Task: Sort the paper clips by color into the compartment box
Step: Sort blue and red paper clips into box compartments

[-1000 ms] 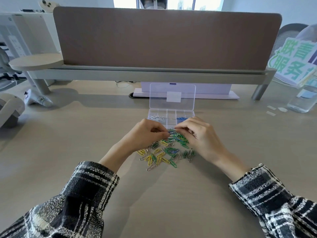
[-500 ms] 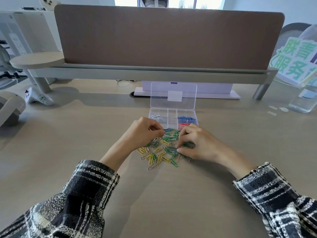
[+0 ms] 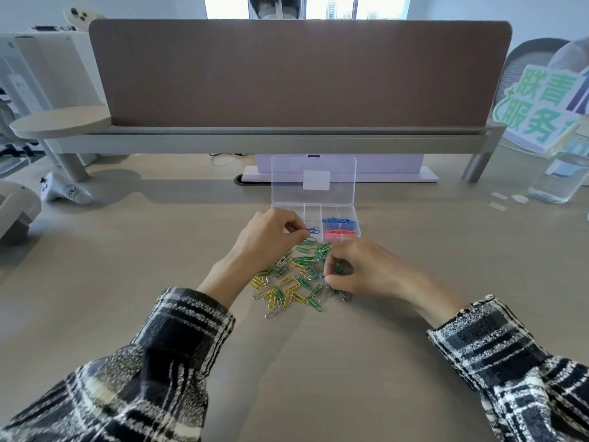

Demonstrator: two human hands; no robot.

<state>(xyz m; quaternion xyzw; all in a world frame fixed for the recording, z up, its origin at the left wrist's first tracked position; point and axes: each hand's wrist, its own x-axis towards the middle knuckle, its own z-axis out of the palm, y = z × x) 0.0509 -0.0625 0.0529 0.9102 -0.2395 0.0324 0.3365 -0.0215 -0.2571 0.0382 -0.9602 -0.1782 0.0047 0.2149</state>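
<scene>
A clear compartment box (image 3: 356, 218) stands on the desk with its lid up; blue clips (image 3: 338, 220) fill one right compartment and red clips (image 3: 339, 232) the one in front of it. A loose pile of green, yellow and silver paper clips (image 3: 294, 279) lies just in front of the box. My left hand (image 3: 267, 240) pinches a blue paper clip (image 3: 313, 231) over the box's front left part. My right hand (image 3: 360, 269) rests on the pile's right side, fingertips pinched on another blue clip (image 3: 319, 277).
A brown divider panel (image 3: 299, 71) on a grey rail closes the desk's far side. A white stand (image 3: 398, 173) sits behind the box. A clear bottle (image 3: 556, 183) and paper scraps lie far right; a white controller (image 3: 65, 191) lies far left.
My left hand has lifted a blue clip from the pile toward the box. My right hand has moved back and down to the pile's right side and pinched a clip.
</scene>
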